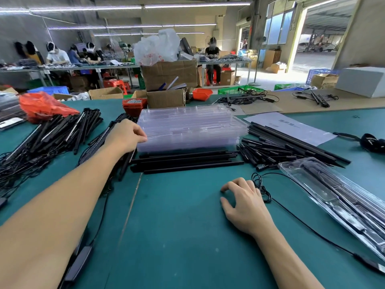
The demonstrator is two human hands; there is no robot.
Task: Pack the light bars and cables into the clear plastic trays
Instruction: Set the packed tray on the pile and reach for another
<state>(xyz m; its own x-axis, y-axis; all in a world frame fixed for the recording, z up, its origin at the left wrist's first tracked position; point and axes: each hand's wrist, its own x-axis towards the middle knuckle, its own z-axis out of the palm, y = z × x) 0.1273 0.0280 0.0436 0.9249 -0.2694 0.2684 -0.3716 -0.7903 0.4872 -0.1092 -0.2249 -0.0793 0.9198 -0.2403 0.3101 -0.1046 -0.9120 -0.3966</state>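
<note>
Nearest, the right hand (245,205) rests on the green mat (177,226), fingers loosely bent, holding nothing, just beside a thin black cable (262,188). To its right lies a filled clear tray (333,197). Matte black light bars (187,161) lie crosswise ahead. Beyond them, the left hand (127,134) pinches the corner of the glossy stack of clear trays (191,128). Cardboard boxes (168,80) stand behind.

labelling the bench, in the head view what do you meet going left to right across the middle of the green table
pile of light bars with cables → left hand → stack of clear trays → heap of short black rods → white sheet of paper → black bundle at the edge
</note>
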